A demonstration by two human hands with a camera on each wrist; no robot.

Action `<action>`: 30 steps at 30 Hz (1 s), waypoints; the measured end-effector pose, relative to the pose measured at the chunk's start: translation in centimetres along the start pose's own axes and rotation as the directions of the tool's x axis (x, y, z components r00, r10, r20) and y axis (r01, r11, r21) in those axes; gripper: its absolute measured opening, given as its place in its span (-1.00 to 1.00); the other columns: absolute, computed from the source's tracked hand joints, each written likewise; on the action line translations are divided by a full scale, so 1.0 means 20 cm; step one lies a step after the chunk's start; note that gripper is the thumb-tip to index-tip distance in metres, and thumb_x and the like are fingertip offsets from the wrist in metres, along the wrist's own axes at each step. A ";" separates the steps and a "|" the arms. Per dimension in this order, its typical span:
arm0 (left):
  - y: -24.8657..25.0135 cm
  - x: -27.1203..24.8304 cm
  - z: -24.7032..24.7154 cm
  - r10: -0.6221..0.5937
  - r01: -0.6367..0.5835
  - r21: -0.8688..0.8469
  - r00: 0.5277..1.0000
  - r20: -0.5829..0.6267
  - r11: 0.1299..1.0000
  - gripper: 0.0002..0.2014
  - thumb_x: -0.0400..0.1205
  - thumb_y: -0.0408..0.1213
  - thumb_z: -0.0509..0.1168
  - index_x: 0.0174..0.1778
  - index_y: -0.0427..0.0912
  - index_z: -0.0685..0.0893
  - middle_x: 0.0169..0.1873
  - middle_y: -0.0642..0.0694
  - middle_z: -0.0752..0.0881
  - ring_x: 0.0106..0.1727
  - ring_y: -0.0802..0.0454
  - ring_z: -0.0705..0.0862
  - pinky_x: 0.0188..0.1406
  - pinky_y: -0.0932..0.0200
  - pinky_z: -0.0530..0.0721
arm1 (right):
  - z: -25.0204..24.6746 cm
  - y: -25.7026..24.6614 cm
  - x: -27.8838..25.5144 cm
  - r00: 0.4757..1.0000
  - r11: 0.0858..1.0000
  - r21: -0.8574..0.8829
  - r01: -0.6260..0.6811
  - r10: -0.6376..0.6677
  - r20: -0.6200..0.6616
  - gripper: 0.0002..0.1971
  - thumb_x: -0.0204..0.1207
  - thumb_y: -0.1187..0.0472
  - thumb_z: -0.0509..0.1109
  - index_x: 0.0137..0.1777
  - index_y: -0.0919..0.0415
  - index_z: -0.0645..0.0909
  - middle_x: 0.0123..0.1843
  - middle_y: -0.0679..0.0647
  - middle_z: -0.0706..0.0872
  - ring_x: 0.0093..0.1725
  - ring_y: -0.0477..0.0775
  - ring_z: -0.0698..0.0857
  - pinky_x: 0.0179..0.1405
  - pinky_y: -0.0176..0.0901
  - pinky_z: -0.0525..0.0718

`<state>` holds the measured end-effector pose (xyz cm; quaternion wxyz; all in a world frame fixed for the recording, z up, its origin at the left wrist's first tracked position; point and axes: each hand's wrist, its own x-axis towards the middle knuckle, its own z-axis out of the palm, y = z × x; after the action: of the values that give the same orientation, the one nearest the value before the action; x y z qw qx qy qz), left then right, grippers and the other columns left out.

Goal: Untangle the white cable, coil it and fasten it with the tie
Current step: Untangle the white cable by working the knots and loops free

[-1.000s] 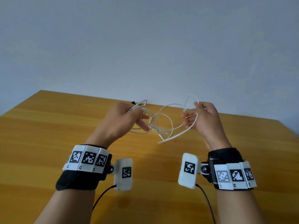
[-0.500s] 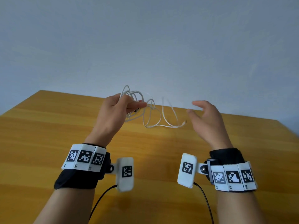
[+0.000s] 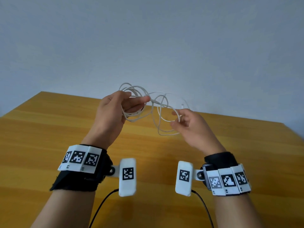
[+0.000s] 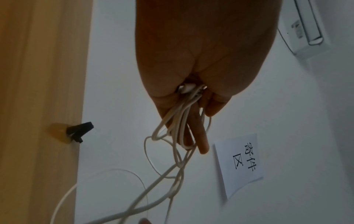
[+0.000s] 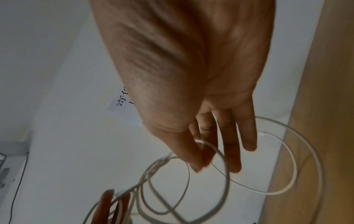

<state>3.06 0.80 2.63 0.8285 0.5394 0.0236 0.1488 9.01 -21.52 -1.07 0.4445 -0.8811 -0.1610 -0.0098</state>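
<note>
The white cable hangs in the air above the wooden table in tangled loops between both hands. My left hand grips a bundle of several loops, thumb on top. In the left wrist view that hand holds the bunched strands with a white connector against the palm. My right hand pinches a loose loop to the right; in the right wrist view its thumb and forefinger close on the strand, the other fingers straight. The black tie lies at the table's far edge.
A pale wall stands right behind the table's far edge. A paper sign with printed characters hangs on it, and a white wall unit sits higher up. Dark leads run from both wrist cameras towards me.
Half a second ago my right hand was open and off the cable; now it pinches a loop. My left hand has kept its bundle and holds it about level with the far edge.
</note>
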 end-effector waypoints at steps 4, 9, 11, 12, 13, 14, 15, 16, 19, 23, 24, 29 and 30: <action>-0.02 0.01 0.00 0.045 -0.041 0.073 0.997 -0.056 0.996 -0.78 0.81 -0.39 0.10 -0.12 -0.27 0.56 -0.03 -0.27 0.90 0.18 -0.12 0.86 0.44 -0.03 0.67 | -0.03 -0.03 -0.01 0.997 0.984 0.179 -0.028 0.041 -0.072 -0.72 0.80 0.03 0.29 0.11 0.22 0.70 -0.18 -0.01 0.70 -0.29 0.01 0.90 -0.12 -0.14 0.80; -0.03 0.02 0.01 0.057 -0.054 0.051 0.997 -0.054 0.997 -0.76 0.81 -0.40 0.10 -0.17 -0.23 0.54 -0.03 -0.29 0.90 0.20 -0.11 0.86 0.40 0.01 0.69 | -0.04 -0.06 -0.02 0.990 0.940 0.342 0.015 0.034 -0.137 -0.74 0.76 -0.04 0.35 0.05 0.17 0.56 -0.17 -0.08 0.59 -0.28 0.14 0.91 0.08 0.20 0.85; -0.03 0.01 0.01 0.056 -0.054 0.032 0.997 -0.054 0.998 -0.75 0.81 -0.40 0.10 -0.19 -0.23 0.53 -0.02 -0.30 0.90 0.21 -0.12 0.85 0.40 0.02 0.69 | -0.03 -0.05 -0.01 0.983 0.927 0.370 0.057 0.013 -0.183 -0.84 0.68 0.13 0.50 0.06 0.14 0.58 -0.27 -0.08 0.54 -0.34 0.03 0.85 0.18 0.33 0.80; -0.03 0.01 0.01 0.052 -0.051 0.025 0.997 -0.054 0.998 -0.75 0.81 -0.40 0.10 -0.18 -0.23 0.53 -0.02 -0.30 0.90 0.21 -0.12 0.85 0.39 0.02 0.69 | -0.04 -0.05 -0.01 0.980 0.911 0.406 0.077 0.005 -0.198 -0.84 0.64 0.26 0.53 0.10 0.14 0.59 -0.30 -0.07 0.48 -0.38 0.00 0.79 0.17 0.33 0.81; -0.03 0.02 0.01 0.049 -0.047 0.022 0.997 -0.053 0.999 -0.76 0.81 -0.40 0.10 -0.18 -0.23 0.53 -0.02 -0.30 0.90 0.21 -0.12 0.85 0.39 0.02 0.69 | -0.04 -0.04 0.00 0.979 0.897 0.433 0.090 0.001 -0.206 -0.77 0.60 0.38 0.52 0.16 0.15 0.60 -0.29 -0.06 0.45 -0.40 -0.01 0.74 0.13 0.28 0.82; -0.03 0.02 0.01 0.045 -0.044 0.023 0.998 -0.048 0.999 -0.77 0.81 -0.40 0.10 -0.17 -0.24 0.54 -0.02 -0.29 0.90 0.20 -0.12 0.85 0.39 0.02 0.69 | -0.05 -0.04 -0.01 0.979 0.890 0.446 0.098 -0.007 -0.202 -0.69 0.57 0.44 0.52 0.23 0.15 0.59 -0.25 -0.04 0.46 -0.41 -0.01 0.70 0.08 0.21 0.81; -0.04 0.02 0.01 0.040 -0.039 0.026 0.998 -0.038 0.999 -0.77 0.81 -0.40 0.10 -0.16 -0.24 0.54 -0.02 -0.28 0.90 0.20 -0.12 0.85 0.38 0.02 0.69 | -0.06 -0.05 -0.01 0.981 0.891 0.441 0.106 -0.022 -0.192 -0.60 0.55 0.46 0.52 0.29 0.12 0.56 -0.17 -0.02 0.50 -0.40 -0.01 0.70 0.03 0.14 0.79; -0.04 0.02 0.02 0.033 -0.032 0.033 0.999 -0.024 0.999 -0.78 0.81 -0.40 0.10 -0.14 -0.25 0.55 -0.01 -0.27 0.90 0.20 -0.11 0.85 0.38 0.02 0.69 | -0.06 -0.06 -0.02 0.983 0.901 0.418 0.116 -0.045 -0.176 -0.50 0.53 0.47 0.53 0.35 0.06 0.49 -0.06 -0.01 0.56 -0.39 0.01 0.71 -0.02 0.07 0.79; -0.05 0.01 0.04 0.005 -0.006 0.052 1.000 0.015 0.999 -0.81 0.81 -0.39 0.10 -0.05 -0.30 0.59 0.00 -0.24 0.90 0.20 -0.09 0.86 0.35 0.05 0.70 | -0.06 -0.09 -0.06 0.987 0.952 0.272 0.142 -0.116 -0.110 -0.42 0.52 0.46 0.54 0.28 -0.08 0.35 0.19 -0.07 0.61 -0.39 0.00 0.75 -0.25 -0.25 0.75; -0.05 0.00 0.06 -0.013 0.011 0.039 0.998 0.057 0.999 -0.80 0.81 -0.40 0.09 0.13 -0.40 0.60 0.01 -0.26 0.90 0.20 -0.12 0.86 0.35 0.05 0.71 | -0.04 -0.10 -0.06 0.994 0.987 0.117 0.108 -0.104 -0.033 -0.75 0.51 0.17 0.65 0.07 -0.12 0.69 0.09 -0.16 0.76 -0.35 -0.09 0.82 -0.34 -0.31 0.68; -0.05 0.00 0.06 -0.016 0.014 0.032 0.998 0.066 0.999 -0.79 0.81 -0.41 0.09 0.16 -0.41 0.60 0.01 -0.27 0.90 0.20 -0.13 0.86 0.35 0.05 0.71 | -0.03 -0.10 -0.06 0.995 0.990 0.102 0.099 -0.096 -0.030 -0.75 0.47 0.10 0.68 0.07 -0.16 0.74 0.11 -0.16 0.78 -0.28 -0.08 0.83 -0.23 -0.23 0.73; -0.06 0.00 0.07 -0.027 0.024 0.022 0.993 0.118 0.999 -0.80 0.81 -0.44 0.06 0.15 -0.42 0.57 0.01 -0.33 0.89 0.20 -0.14 0.85 0.34 0.03 0.73 | 0.00 -0.09 -0.03 0.994 0.995 -0.010 0.096 -0.096 -0.046 -0.71 0.46 -0.12 0.63 0.17 -0.17 0.79 0.19 -0.21 0.75 0.00 -0.27 0.72 0.05 -0.20 0.68; -0.06 0.00 0.07 -0.032 0.028 0.030 0.991 0.131 0.999 -0.81 0.81 -0.43 0.06 0.12 -0.42 0.57 0.02 -0.33 0.88 0.21 -0.14 0.85 0.36 0.01 0.72 | 0.01 -0.08 -0.03 0.995 0.995 -0.028 0.094 -0.095 -0.037 -0.73 0.49 -0.12 0.61 0.17 -0.17 0.80 0.21 -0.20 0.73 0.02 -0.27 0.71 0.06 -0.20 0.66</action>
<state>3.59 -0.88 2.10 0.8226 0.5594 -0.0207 0.1004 7.97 -20.59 0.00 0.4352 -0.8778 -0.1939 -0.0498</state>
